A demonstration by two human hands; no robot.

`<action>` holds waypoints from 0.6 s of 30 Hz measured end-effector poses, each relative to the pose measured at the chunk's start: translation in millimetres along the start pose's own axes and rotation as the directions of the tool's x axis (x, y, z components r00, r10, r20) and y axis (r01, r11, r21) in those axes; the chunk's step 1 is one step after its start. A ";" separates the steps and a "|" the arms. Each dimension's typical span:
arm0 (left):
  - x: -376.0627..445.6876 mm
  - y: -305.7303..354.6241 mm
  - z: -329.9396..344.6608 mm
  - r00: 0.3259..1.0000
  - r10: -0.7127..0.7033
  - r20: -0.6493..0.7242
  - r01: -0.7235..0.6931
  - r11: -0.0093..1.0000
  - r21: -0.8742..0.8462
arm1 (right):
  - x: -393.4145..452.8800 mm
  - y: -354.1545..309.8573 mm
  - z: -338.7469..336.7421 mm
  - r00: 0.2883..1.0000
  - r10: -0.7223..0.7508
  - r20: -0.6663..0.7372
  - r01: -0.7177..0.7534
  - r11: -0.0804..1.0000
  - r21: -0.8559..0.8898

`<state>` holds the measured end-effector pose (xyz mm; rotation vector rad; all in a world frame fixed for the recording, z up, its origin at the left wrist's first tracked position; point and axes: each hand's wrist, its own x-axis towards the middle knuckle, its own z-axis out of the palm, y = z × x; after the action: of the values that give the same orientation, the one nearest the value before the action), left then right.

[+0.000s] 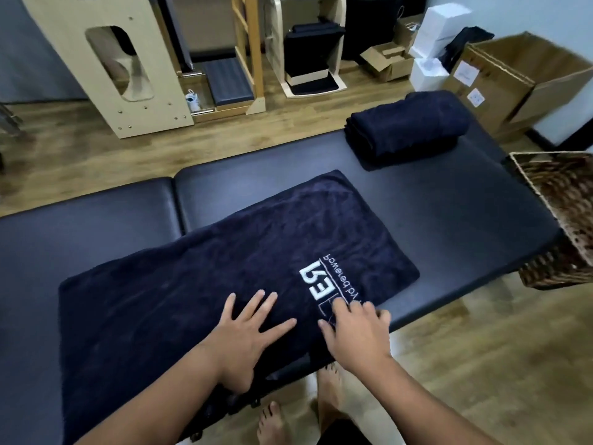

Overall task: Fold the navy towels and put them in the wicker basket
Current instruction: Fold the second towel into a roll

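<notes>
Both hands flat on a navy towel spread over the padded bench.

I see the black padded bench [433,200] running across the view; the spread navy towel [224,268] lies on it with its white logo [316,284] facing up near the right end; a stack of folded navy towels [407,128] sits at the far right of the bench; the wicker basket [558,220] stands just off the bench's right end; my left hand [247,335] presses the towel with fingers [256,303] straight and splayed, holding nothing; my right hand [359,332] rests on the towel's near edge by the logo, fingers loosely bent, gripping nothing that I can make out.
</notes>
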<state>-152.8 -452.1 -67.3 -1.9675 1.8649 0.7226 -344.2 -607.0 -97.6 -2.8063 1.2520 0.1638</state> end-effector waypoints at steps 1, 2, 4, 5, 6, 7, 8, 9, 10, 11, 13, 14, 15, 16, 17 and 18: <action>10.7 0.6 -6.1 0.999 0.002 0.044 -0.003 1.000 0.019 | 7.9 9.8 -2.9 0.995 0.100 0.012 -0.100 0.995 0.025; 21.4 0.1 -10.5 0.998 -0.003 0.070 0.002 1.000 0.007 | 16.0 20.9 -3.7 0.982 0.187 0.030 -0.189 0.981 0.049; 40.7 -1.0 -20.2 0.999 0.003 0.041 -0.001 0.999 -0.044 | 31.0 41.6 -5.6 0.957 0.291 0.018 -0.291 0.953 0.090; 51.9 -0.7 -23.5 1.000 0.007 0.000 -0.007 0.999 -0.053 | 37.7 51.1 -6.0 0.946 0.325 0.005 -0.324 0.940 0.110; 64.3 0.2 -27.0 0.999 0.005 -0.043 -0.007 0.999 -0.052 | 44.8 60.0 -4.9 0.935 0.354 0.002 -0.351 0.927 0.130; 76.3 1.8 -31.8 0.997 -0.010 -0.072 0.006 0.998 -0.057 | 51.1 67.5 -4.0 0.924 0.383 0.011 -0.380 0.913 0.150; 87.6 3.6 -37.1 0.995 -0.035 -0.093 0.028 0.997 -0.072 | 56.8 73.1 -2.6 0.911 0.412 0.016 -0.409 0.898 0.164; 101.8 4.8 -44.0 0.992 -0.063 -0.106 0.053 0.994 -0.091 | 63.0 79.2 -1.3 0.896 0.443 0.011 -0.437 0.881 0.181; 115.8 5.5 -51.1 0.989 -0.093 -0.113 0.081 0.991 -0.108 | 68.2 84.5 0.6 0.883 0.469 0.000 -0.460 0.866 0.196; 130.3 5.2 -59.7 0.986 -0.121 -0.114 0.108 0.987 -0.115 | 73.2 89.5 1.0 0.875 0.484 -0.017 -0.471 0.859 0.203; 155.9 0.7 -78.1 0.981 -0.162 -0.106 0.151 0.983 -0.107 | 78.8 95.9 0.9 0.877 0.479 -0.037 -0.463 0.863 0.205; 170.2 -3.0 -88.3 0.979 -0.177 -0.100 0.166 0.980 -0.109 | 82.0 99.8 1.1 0.880 0.474 -0.037 -0.457 0.865 0.207; 183.4 -7.0 -98.4 0.977 -0.192 -0.092 0.180 0.976 -0.121 | 83.8 102.8 0.2 0.880 0.473 -0.038 -0.456 0.866 0.208; 197.4 -11.2 -108.7 0.975 -0.206 -0.086 0.193 0.972 -0.136 | 85.9 106.2 0.1 0.880 0.473 -0.041 -0.456 0.866 0.206; 210.9 -15.5 -118.7 0.972 -0.221 -0.078 0.208 0.966 -0.152 | 87.4 108.8 -0.7 0.880 0.474 -0.032 -0.458 0.865 0.203; 222.5 -19.3 -128.0 0.968 -0.239 -0.073 0.224 0.960 -0.168 | 87.6 109.8 -1.0 0.884 0.468 -0.016 -0.455 0.867 0.204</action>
<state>-114.1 -705.4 -91.9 -2.3090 1.6305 0.7396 -367.8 -745.0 -109.1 -2.3187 1.8293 -0.0306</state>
